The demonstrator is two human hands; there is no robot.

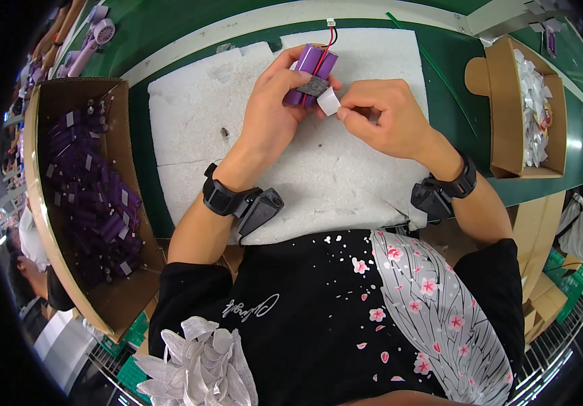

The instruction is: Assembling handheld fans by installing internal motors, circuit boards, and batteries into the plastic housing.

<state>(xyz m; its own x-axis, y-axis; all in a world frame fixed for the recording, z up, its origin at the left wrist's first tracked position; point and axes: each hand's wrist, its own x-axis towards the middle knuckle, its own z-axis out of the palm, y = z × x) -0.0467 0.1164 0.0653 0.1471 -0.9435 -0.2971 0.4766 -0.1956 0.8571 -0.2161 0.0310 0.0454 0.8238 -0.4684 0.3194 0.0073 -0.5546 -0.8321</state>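
Note:
My left hand (270, 115) is closed around a purple battery pack (326, 65) of cylindrical cells, held above the far part of a white foam board (203, 149). Red and black wires run from the pack up to a small white connector (331, 22). A grey foam strip (314, 85) lies across the pack's side, next to my left thumb. Between thumb and forefinger, my right hand (389, 118) pinches the edge of a white piece of paper (329, 101), which meets the pack beside the grey strip. Whether the paper is still stuck to the strip is hard to tell.
At the left, a cardboard box (120, 125) holds many purple battery packs. Another cardboard box (506, 115) at the right contains white paper scraps. A green strip (447, 81) lies on the green table (440, 40), and purple handheld fans (92, 40) stand at the far left.

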